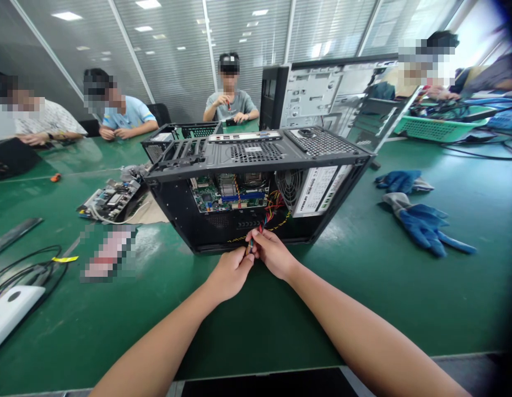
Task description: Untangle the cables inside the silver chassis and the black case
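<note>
An open black computer case (210,226) lies in front of me with its side off. Inside it are a green motherboard (206,199) and a power supply with a fan and a white label (319,190). A bundle of coloured cables (273,210) runs from the power supply toward the case's front edge. My right hand (272,251) is closed around these cables just outside the case. Close against it, my left hand (232,271) pinches the lower end of the same bundle; the fingers partly hide what sits there.
Blue-grey work gloves (421,220) lie to the right. A green basket (429,129) of cables stands behind them. Left are a loose circuit board assembly (115,196), black cables (57,259) and a white device (16,309). Another case (276,99) stands behind mine. Several people sit around the table.
</note>
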A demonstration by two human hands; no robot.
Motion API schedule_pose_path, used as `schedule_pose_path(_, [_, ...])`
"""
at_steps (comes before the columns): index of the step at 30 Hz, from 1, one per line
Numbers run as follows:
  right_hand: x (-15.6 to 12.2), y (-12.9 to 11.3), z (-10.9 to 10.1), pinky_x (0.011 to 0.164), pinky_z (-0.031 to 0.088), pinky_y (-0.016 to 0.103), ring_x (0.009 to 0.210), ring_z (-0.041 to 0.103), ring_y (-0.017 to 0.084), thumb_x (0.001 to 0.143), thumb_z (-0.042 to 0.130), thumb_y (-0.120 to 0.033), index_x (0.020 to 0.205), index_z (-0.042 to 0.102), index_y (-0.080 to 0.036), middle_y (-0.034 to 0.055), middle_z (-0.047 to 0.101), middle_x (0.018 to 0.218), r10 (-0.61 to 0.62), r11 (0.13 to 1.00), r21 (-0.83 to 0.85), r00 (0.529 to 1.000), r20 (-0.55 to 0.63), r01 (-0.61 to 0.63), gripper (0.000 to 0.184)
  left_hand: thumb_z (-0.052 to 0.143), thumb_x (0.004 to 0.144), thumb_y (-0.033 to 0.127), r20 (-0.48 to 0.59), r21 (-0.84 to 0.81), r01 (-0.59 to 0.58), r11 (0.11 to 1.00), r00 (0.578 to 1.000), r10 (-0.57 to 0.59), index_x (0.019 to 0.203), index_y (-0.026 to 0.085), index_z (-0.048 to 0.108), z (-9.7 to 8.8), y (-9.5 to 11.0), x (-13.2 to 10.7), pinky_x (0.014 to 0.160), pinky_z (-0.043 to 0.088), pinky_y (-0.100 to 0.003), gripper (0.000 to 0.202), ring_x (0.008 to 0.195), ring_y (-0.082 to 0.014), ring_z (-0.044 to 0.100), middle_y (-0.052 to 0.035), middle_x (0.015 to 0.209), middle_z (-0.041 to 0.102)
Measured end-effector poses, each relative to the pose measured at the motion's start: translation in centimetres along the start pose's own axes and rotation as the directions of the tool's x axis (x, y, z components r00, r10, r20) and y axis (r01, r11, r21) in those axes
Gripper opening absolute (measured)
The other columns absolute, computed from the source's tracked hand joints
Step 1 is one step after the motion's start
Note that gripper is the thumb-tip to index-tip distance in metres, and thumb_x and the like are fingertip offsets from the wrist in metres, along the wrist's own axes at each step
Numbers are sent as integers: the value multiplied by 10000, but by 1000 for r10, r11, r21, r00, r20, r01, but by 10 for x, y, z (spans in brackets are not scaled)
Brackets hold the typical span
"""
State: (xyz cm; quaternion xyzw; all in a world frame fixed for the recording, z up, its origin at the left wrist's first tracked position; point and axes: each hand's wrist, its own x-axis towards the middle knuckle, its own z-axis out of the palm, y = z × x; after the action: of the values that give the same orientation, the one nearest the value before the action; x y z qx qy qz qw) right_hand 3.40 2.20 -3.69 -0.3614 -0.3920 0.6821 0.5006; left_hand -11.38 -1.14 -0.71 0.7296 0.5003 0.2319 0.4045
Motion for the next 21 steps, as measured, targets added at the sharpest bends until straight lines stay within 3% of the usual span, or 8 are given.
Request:
schedule_pose_path(2, [0, 0, 0, 494, 312, 243, 495, 418, 92, 769, 672, -531, 806, 638, -163, -37, 486, 559, 9, 1000, 6, 1000, 14, -9, 371, 424, 923, 389, 89, -205, 122, 971, 990, -106, 777, 176, 496, 0, 1, 0, 480, 268, -212, 268, 469, -79, 345, 53, 569, 395])
schedule_pose_path(5, [-2, -2, 1, 490, 312, 241, 494, 430, 93, 779, 663, -523, 815, 643, -160, -31, 498, 559, 15, 1000, 27, 999, 31, -15, 365, 440, 908, 499, 298, -507, 342, 791, 931, -211, 807, 192, 466, -1, 3, -1, 388, 154, -180, 325, 380, -43, 185, 99, 526, 295])
schedule_pose_path(9, [-4, -5, 2, 455, 285, 229, 471, 409, 87, 783, 663, -508, 856, 655, -160, -43, 469, 542, 54, 994, 96, 997, 54, -59, 356, 510, 890, 466, 492, -711, 500, 495, 856, -157, 807, 190, 463, -8, 6, -3, 352, 113, -155, 292, 356, -24, 152, 98, 524, 304])
schedule_pose_path(13, [-4, -7, -1, 408, 229, 227, 380, 286, 74, 808, 623, -540, 886, 663, -165, -93, 307, 453, 127, 980, 130, 980, 155, -148, 385, 476, 918, 410, 640, -725, 630, 279, 765, -62, 827, 175, 486, -13, 4, -3, 344, 101, -155, 252, 356, -20, 111, 94, 539, 259])
schedule_pose_path(16, [-3, -6, -2, 403, 210, 222, 372, 236, 67, 799, 632, -557, 774, 637, -168, -101, 255, 426, 111, 985, 115, 983, 148, -129, 390, 479, 911, 414, 653, -707, 638, 306, 755, -64, 848, 169, 501, -11, 4, -2, 351, 103, -151, 254, 358, -18, 106, 95, 545, 249])
schedule_pose_path(18, [-2, -5, -1, 413, 208, 217, 383, 232, 64, 786, 648, -561, 708, 602, -171, -99, 268, 416, 95, 989, 103, 987, 131, -108, 400, 503, 890, 449, 599, -693, 593, 411, 790, -130, 839, 175, 491, -8, 4, -2, 358, 112, -149, 278, 359, -19, 131, 98, 545, 274])
schedule_pose_path(21, [-2, -4, 1, 428, 213, 221, 394, 251, 67, 771, 662, -564, 692, 576, -176, -98, 290, 412, 77, 991, 95, 990, 120, -89, 405, 484, 879, 527, 437, -607, 493, 623, 862, -256, 816, 194, 459, -1, 4, -2, 375, 127, -157, 340, 370, -30, 159, 102, 545, 293])
